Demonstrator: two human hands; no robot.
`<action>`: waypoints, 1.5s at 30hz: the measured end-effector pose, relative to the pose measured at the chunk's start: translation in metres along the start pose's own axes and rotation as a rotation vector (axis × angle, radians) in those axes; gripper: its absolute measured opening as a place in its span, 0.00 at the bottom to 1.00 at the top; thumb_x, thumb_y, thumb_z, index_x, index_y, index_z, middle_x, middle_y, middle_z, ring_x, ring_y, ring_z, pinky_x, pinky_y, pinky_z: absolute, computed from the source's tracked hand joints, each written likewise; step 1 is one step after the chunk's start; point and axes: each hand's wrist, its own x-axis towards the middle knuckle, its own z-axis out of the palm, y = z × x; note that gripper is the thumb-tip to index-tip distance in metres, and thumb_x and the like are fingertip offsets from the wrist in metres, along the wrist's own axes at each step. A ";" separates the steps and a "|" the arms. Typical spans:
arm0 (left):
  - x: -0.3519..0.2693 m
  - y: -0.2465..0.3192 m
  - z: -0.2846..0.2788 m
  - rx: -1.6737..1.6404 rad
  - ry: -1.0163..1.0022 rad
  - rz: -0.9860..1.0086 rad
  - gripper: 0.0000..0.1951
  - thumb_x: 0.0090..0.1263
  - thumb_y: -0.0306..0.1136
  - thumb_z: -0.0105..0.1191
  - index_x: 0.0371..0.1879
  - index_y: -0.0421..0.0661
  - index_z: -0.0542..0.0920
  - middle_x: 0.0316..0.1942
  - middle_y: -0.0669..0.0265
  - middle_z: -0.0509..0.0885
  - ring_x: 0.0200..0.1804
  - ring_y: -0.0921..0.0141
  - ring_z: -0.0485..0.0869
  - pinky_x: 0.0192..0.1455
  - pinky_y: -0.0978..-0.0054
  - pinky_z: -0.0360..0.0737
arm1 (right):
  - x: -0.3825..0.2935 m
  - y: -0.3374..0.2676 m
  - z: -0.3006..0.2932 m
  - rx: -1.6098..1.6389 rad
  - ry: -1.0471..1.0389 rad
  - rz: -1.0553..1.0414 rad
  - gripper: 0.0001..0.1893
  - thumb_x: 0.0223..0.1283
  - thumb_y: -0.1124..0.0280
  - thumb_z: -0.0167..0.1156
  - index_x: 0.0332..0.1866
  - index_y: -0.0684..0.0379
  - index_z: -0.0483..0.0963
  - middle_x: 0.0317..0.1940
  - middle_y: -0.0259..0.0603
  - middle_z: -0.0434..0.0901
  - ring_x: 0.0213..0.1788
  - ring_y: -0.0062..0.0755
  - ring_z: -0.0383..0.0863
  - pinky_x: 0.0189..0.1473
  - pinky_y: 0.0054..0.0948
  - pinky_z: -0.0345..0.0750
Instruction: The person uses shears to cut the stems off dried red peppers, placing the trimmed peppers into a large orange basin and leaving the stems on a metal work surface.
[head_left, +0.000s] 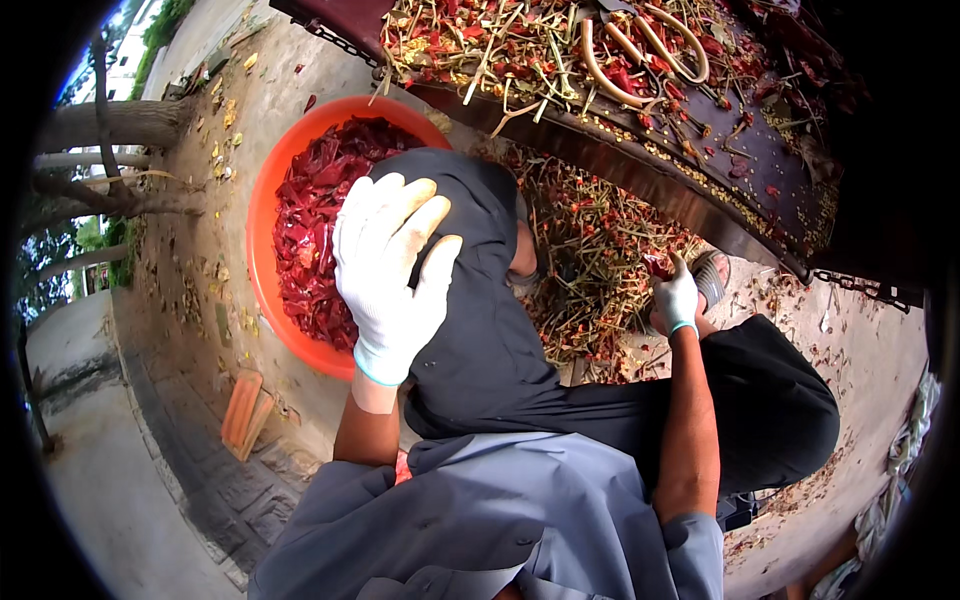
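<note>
My left hand (397, 277), in a white knit glove with stained fingertips, hovers above my left knee and the rim of an orange plastic basin (259, 262). Its thumb stands apart from the fingers, and nothing shows in it. Pieces of dried red chili pepper (307, 225) fill the basin. Low by my right foot, my right hand (679, 296), also gloved, pinches a dark red chili piece (658, 266). Below that hand lies a heap of cut chili stems (600, 262) on the ground.
Scissors with tan loop handles (600, 71) lie among stems and seeds on a dark raised surface (712, 157) with a metal edge and chains (862, 291). Bricks (242, 405) sit on the ground at left. Trees (112, 124) stand beyond.
</note>
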 end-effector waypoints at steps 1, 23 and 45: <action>0.002 0.001 -0.001 -0.005 -0.008 0.002 0.12 0.62 0.32 0.64 0.43 0.42 0.86 0.50 0.63 0.85 0.61 0.57 0.78 0.71 0.56 0.68 | 0.013 0.019 0.004 0.052 0.023 0.085 0.27 0.53 0.71 0.62 0.62 0.61 0.74 0.41 0.55 0.86 0.43 0.50 0.87 0.47 0.38 0.82; 0.002 0.007 0.002 -0.020 0.044 0.036 0.12 0.59 0.32 0.65 0.42 0.44 0.86 0.49 0.64 0.86 0.60 0.57 0.79 0.70 0.55 0.69 | 0.021 0.004 0.010 0.253 0.063 0.108 0.14 0.63 0.67 0.62 0.50 0.61 0.83 0.23 0.37 0.83 0.20 0.23 0.78 0.25 0.26 0.73; -0.009 0.100 0.027 -0.893 -0.154 -0.066 0.16 0.64 0.27 0.63 0.50 0.38 0.83 0.43 0.58 0.86 0.42 0.64 0.87 0.42 0.72 0.83 | -0.118 -0.197 -0.147 0.929 -0.326 -0.188 0.14 0.67 0.65 0.61 0.52 0.61 0.78 0.29 0.30 0.81 0.21 0.16 0.76 0.27 0.23 0.79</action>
